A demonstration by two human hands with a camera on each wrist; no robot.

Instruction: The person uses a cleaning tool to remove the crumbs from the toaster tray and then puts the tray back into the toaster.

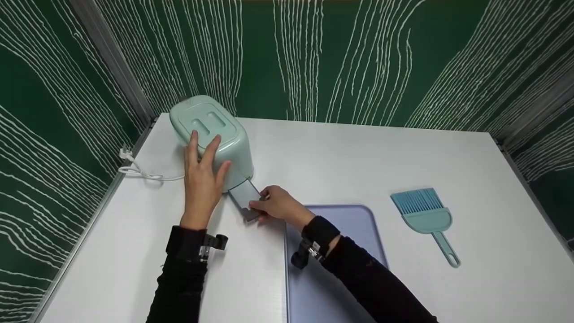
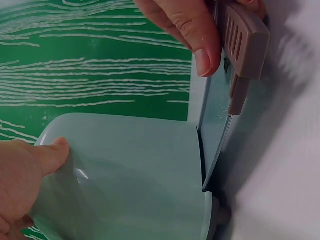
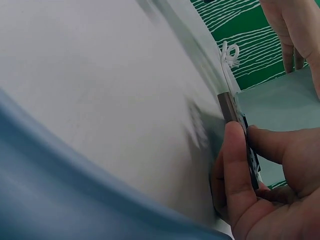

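A mint-green toaster (image 1: 235,157) with a lid over its top stands at the back left of the white table. My left hand (image 1: 202,184) rests on it with fingers spread, fingertips at the lid and thumb along the side wall. From the slot low in the toaster's end a grey crumb tray (image 1: 244,197) sticks out partway. My right hand (image 1: 280,204) pinches the outer end of that tray between thumb and fingers. In the left wrist view the tray's brown ribbed handle (image 2: 246,40) shows beside the right thumb, with the plate still inside the slot.
A lilac tray (image 1: 341,213) lies under the right forearm. Farther right lies a teal brush with a dustpan-like head (image 1: 428,220). The toaster's white cord and plug (image 1: 127,156) reach the table's left edge. Green walls with white lines enclose the back and sides.
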